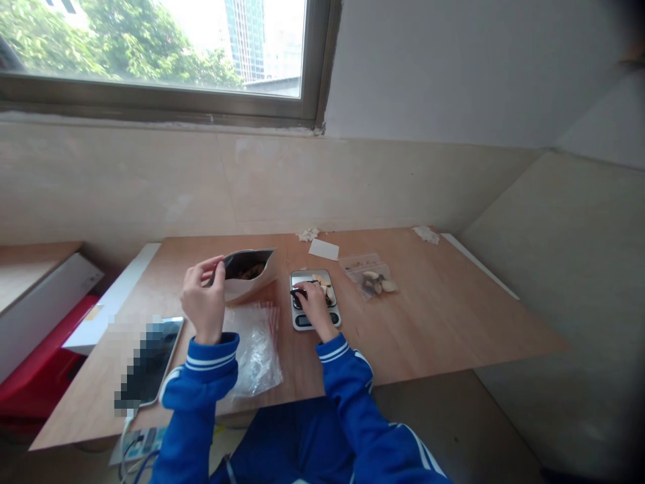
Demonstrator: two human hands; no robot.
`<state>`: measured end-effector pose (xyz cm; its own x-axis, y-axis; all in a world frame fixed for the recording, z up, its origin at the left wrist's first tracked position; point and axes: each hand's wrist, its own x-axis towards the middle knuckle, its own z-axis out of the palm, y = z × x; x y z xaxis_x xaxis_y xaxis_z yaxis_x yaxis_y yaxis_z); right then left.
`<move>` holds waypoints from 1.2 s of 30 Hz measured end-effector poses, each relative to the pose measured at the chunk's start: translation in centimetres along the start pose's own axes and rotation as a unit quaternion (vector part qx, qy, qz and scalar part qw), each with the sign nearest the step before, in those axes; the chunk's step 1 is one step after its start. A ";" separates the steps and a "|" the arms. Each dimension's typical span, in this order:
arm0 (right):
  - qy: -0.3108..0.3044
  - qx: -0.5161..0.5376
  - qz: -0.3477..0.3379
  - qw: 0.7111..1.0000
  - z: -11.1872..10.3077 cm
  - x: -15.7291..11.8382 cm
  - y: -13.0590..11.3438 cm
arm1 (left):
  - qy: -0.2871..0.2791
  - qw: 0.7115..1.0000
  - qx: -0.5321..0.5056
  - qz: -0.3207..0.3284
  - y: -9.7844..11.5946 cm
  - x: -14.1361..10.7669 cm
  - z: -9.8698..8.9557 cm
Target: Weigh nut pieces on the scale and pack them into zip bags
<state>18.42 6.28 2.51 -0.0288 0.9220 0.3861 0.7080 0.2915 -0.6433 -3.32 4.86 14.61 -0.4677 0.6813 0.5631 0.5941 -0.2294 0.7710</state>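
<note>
My left hand (204,296) pinches the near-left rim of an opened pouch (246,289). The pouch is light outside and dark inside, with brown dried pieces (252,270) in it. Over a small kitchen scale (302,323), my right hand (316,306) has its fingers closed around a dark flat piece (298,294). Pale slices (328,293) lie on the scale's plate beside my fingers, which partly cover the plate. Right of the scale, a clear zip bag (375,279) holds pale and dark pieces.
A stack of clear zip bags (254,356) with red seals lies near the table's front edge. A tablet (154,363) with a cable rests at left. Toward the wall are a white card (323,249), small white packets (308,234) and a crumpled white piece (426,234).
</note>
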 end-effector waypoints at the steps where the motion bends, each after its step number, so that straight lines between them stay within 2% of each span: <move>1: -0.008 -0.042 -0.006 0.999 0.0 0.3 0.1 | 0.003 1.000 0.005 -0.001 -0.3 0.6 0.2; 4: -0.002 -0.106 -0.012 0.994 -0.6 0.6 0.1 | 0.014 1.000 0.005 -0.011 -1.3 2.1 0.6; 8: 0.083 -0.052 -0.017 0.995 -2.0 -0.9 -0.3 | 0.016 0.999 -0.008 -0.040 -2.6 2.7 0.8; 11: 0.140 0.024 -0.009 0.990 -3.3 -3.5 -0.7 | 0.062 0.997 -0.023 -0.040 -3.3 1.4 0.3; 13: 0.161 0.062 0.013 0.985 -4.0 -5.7 -0.8 | 0.101 0.995 -0.004 -0.025 -3.8 -0.7 -0.2; 14: 0.166 0.075 0.027 0.983 -4.3 -6.7 -0.8 | 0.096 0.995 0.017 -0.025 -4.1 -2.1 -0.5; 15: 0.166 0.085 0.040 0.982 -4.5 -7.7 -0.7 | 0.049 0.997 0.043 -0.028 -4.3 -3.6 -0.7; 16: 0.159 0.095 0.051 0.981 -4.7 -8.6 -0.7 | -0.028 0.997 0.065 -0.038 -4.6 -5.3 -0.9; 17: 0.147 0.103 0.058 0.982 -4.8 -9.4 -0.7 | -0.122 0.988 0.079 -0.047 -4.9 -7.0 -0.9; 19: 0.108 0.119 0.062 0.985 -4.8 -10.6 -0.9 | -0.261 0.961 0.086 -0.039 -5.3 -10.0 -0.7; 20: 0.085 0.127 0.060 0.986 -4.7 -11.0 -1.2 | -0.307 0.945 0.105 -0.034 -5.4 -11.3 -0.3; 22: 0.039 0.143 0.055 0.987 -4.3 -11.6 -1.9 | -0.363 0.913 0.182 -0.038 -5.5 -13.1 0.5; 25: -0.036 0.164 0.053 0.984 -3.4 -12.0 -3.5 | -0.412 0.861 0.296 -0.036 -5.5 -14.0 1.6; 28: -0.062 0.179 0.087 0.978 -2.0 -12.2 -4.9 | -0.443 0.842 0.306 -0.022 -5.7 -13.7 1.9; 30: -0.038 0.186 0.124 0.974 -1.0 -12.1 -5.4 | -0.453 0.851 0.264 -0.011 -5.9 -13.3 1.6; 32: -0.014 0.193 0.159 0.968 -0.1 -11.7 -5.6 | -0.444 0.872 0.204 -0.002 -6.0 -13.0 1.3; 36: -0.021 0.236 0.199 0.951 1.0 -10.2 -5.9 | -0.416 0.908 0.054 0.006 -5.1 -12.9 0.7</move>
<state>13.87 -4.62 1.72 0.1398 0.9897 0.0304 0.2736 -0.0091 -0.9618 0.17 -2.28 3.17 0.1686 0.9787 0.1172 0.6781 -0.2015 0.7068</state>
